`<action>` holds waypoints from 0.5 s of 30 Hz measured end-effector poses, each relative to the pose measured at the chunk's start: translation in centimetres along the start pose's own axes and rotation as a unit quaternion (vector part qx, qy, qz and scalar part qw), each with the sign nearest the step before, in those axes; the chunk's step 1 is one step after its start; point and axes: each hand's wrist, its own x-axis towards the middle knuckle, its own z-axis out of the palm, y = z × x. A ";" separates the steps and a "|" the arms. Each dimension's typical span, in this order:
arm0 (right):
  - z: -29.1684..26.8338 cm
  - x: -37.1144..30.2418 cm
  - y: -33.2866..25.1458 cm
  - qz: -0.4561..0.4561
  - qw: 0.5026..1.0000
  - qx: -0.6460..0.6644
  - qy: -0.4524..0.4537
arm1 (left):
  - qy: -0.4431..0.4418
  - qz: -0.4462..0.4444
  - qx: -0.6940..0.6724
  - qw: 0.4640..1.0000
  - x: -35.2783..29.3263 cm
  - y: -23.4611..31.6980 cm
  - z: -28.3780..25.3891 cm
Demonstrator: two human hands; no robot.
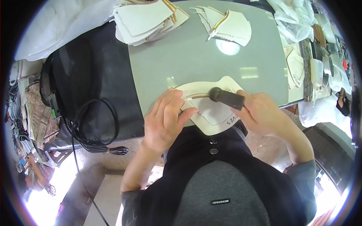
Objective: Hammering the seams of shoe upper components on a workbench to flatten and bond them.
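A cream, curved template board [211, 129] lies at the front edge of the grey-green table, its near tip jutting over the edge. On the board rests a pale cut panel [215, 111] with a thin brown strip [198, 96] along its curved top. My left hand [166, 115] lies on the board's left side, thumb spread from the fingers and resting by the panel's edge. My right hand [256, 111] grips a dark hammer-like tool [230, 99] with a round head and thick handle. Its head is over the right end of the strip; whether it touches is hidden.
Stacked white panels with brown edges [143, 20] lie at the table's far left, and a smaller pile [233, 28] at the far right. A black bag [83, 67] and coiled black cable [98, 122] are to the left. Plastic bags [292, 19] and another template [295, 67] are at right.
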 end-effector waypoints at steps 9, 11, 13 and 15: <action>-0.8 0.4 -1.4 -0.025 1.000 0.005 0.000 | -0.014 -0.026 -0.011 1.000 -0.3 0.1 -0.5; -0.9 0.9 -2.4 -0.018 0.999 0.035 0.001 | -0.019 -0.031 -0.015 0.999 -0.2 0.1 -0.6; -0.5 2.3 -3.2 -0.071 0.997 0.012 0.024 | -0.026 -0.039 -0.014 0.999 0.1 0.1 -0.8; -0.7 2.8 -3.2 -0.059 0.998 -0.002 -0.007 | -0.024 -0.041 -0.030 0.998 0.0 0.0 -0.9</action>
